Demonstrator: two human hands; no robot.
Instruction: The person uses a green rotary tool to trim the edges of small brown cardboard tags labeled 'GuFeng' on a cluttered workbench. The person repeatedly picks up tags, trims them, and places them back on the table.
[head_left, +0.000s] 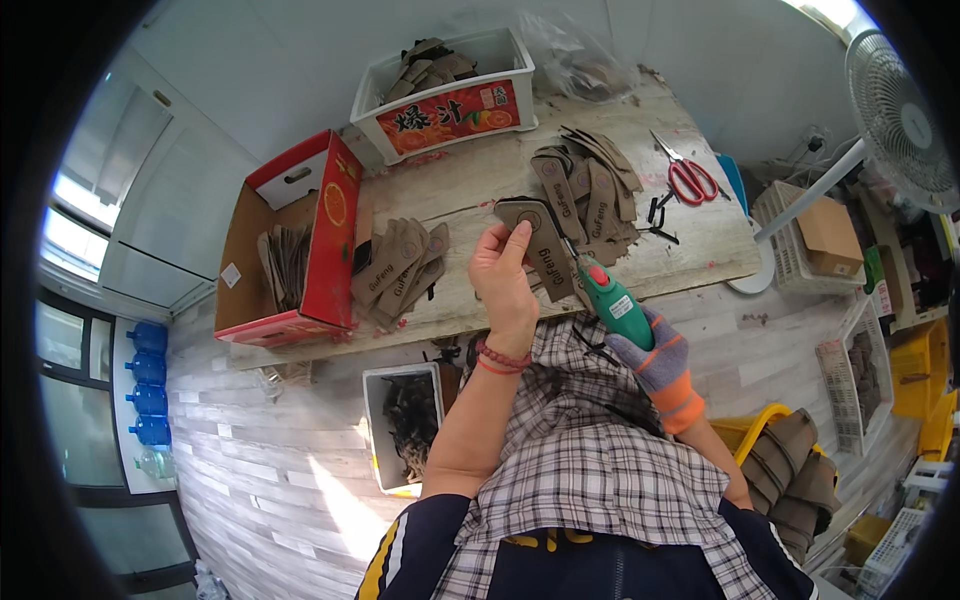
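My bare left hand (505,275), with bracelets at the wrist, pinches a flat brown printed piece (548,262) between thumb and fingers above the table's front edge. My right hand (662,362), in a grey and orange glove, is wrapped round a green handheld power tool (618,308) with a red button. The tool's narrow tip lies close against the piece's right side; whether it touches is unclear. Just beyond is a heap of similar brown pieces (598,190). Another fanned pile (400,270) lies to the left, beside a red carton (338,225) holding more of them.
Red-handled scissors (692,182) and black scraps (658,222) lie on the worn wooden table (470,215). A white bin (455,118) of brown pieces stands at the back. Below are a scrap-filled foam box (375,440) and a yellow basket (735,437). A fan (900,120) stands at right.
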